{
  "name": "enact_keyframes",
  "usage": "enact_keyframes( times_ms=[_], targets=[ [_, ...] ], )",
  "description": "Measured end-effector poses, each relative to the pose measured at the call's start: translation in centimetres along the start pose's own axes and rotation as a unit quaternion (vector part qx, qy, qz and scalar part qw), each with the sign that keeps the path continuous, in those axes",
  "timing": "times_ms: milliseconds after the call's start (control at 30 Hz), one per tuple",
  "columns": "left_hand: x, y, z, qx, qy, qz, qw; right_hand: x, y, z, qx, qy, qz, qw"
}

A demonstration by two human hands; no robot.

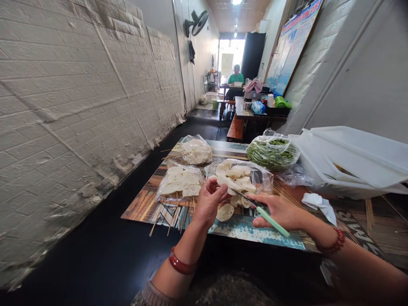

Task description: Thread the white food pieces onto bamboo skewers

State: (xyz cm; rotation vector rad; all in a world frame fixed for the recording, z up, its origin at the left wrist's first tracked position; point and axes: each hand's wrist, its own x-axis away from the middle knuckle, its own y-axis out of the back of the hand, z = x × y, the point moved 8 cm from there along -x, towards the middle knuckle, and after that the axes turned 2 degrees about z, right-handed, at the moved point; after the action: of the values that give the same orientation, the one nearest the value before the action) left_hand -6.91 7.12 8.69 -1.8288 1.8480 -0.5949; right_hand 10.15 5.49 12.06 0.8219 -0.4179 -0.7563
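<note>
In my left hand (210,199) is a pale bread-like slice (228,183), pinched between thumb and fingers. My right hand (277,211) grips a knife (271,221) with a mint-green handle, and its dark, narrow blade reaches to the slice's lower edge. Just beyond both hands, an opened clear plastic bag (263,176) bears a heap of similar white pieces (239,172). One round, porous slice (225,212) lies on the board in front of the heap. Left of my left hand, a bag of flat white slices (178,182) has thin wooden sticks (172,214) poking out toward me.
Another bag of white slices (196,151) lies farther back on the patterned table (143,208). A bag of green vegetables (272,153) and white plastic tubs (353,157) stand at right, near a crumpled tissue (318,205) and loose sticks. A person (236,77) sits at a far table.
</note>
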Motion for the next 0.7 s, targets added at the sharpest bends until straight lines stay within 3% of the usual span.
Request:
enact_keyframes(
  times_ms=[200,500,700],
  targets=[
    [-0.2,0.4,0.5,-0.025,0.010,-0.013,1.000,0.4,-0.3,-0.2,-0.030,-0.012,0.019,0.999],
    [-0.4,-0.2,1.0,-0.023,0.018,-0.017,0.999,1.4,-0.3,-0.9,-0.099,-0.016,-0.014,0.995],
    [-0.5,-0.6,1.1,-0.016,0.016,-0.020,1.000,1.8,-0.5,-1.4,-0.064,-0.025,-0.042,0.997]
  ],
)
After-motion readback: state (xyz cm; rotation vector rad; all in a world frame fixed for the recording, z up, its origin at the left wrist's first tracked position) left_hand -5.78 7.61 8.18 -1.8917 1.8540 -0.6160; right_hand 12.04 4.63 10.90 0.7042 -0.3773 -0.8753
